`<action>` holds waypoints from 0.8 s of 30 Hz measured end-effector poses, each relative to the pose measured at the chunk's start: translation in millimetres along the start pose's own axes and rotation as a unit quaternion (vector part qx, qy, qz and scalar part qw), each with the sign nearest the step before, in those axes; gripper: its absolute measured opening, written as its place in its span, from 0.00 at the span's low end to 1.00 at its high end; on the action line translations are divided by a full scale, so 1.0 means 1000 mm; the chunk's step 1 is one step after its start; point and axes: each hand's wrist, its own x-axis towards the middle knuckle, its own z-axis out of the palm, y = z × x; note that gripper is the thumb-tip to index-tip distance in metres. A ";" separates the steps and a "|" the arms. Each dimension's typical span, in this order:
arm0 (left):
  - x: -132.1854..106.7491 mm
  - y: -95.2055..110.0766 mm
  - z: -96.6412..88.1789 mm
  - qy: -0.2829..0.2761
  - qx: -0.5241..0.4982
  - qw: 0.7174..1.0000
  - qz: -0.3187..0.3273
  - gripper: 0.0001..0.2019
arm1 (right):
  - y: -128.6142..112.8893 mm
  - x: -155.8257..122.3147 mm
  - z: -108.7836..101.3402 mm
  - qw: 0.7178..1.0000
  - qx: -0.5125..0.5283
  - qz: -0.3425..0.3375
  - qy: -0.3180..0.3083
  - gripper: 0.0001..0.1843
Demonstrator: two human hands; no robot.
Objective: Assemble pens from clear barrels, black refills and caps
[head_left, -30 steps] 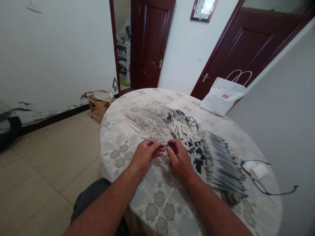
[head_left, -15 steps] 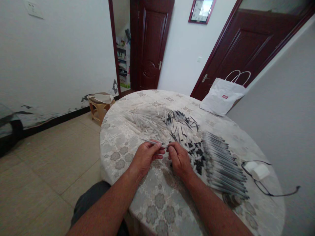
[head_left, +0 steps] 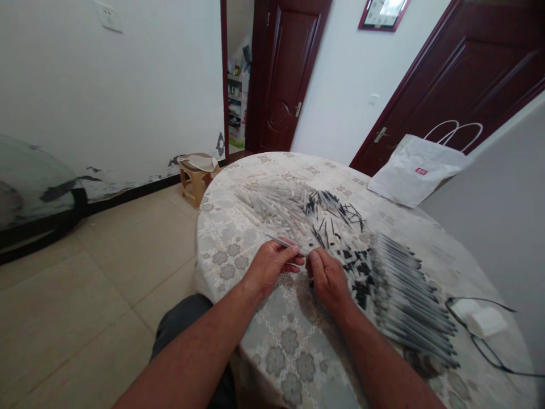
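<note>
Over the near half of the table, my left hand (head_left: 275, 262) pinches a slim, pale pen barrel (head_left: 279, 241) between thumb and fingers, its far end pointing up and to the left. My right hand (head_left: 327, 277) is closed at the barrel's right end; the fingers hide what they grip there. Beyond my hands lies a loose heap of whitish pen barrels (head_left: 275, 203). Thin dark refills (head_left: 334, 207) are scattered to its right. Small black and clear pen parts (head_left: 360, 275) are heaped beside my right hand. A stack of finished-looking pens (head_left: 413, 304) lies further right.
A patterned cloth covers the round table (head_left: 238, 250). Dark-framed glasses (head_left: 485, 346) and a white block-like item (head_left: 487, 322) lie at the right edge. At the back right stands a white paper bag (head_left: 419, 170). A stool (head_left: 196, 179) is beyond the table's left side.
The view has swung left, so everything appears shifted to the right. Both hands stay together around the pen barrel, with little change in their hold.
</note>
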 end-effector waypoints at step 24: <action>0.002 0.005 -0.003 0.048 -0.004 0.999 0.023 0.15 | -0.003 0.001 -0.003 0.997 0.072 0.024 0.025 0.20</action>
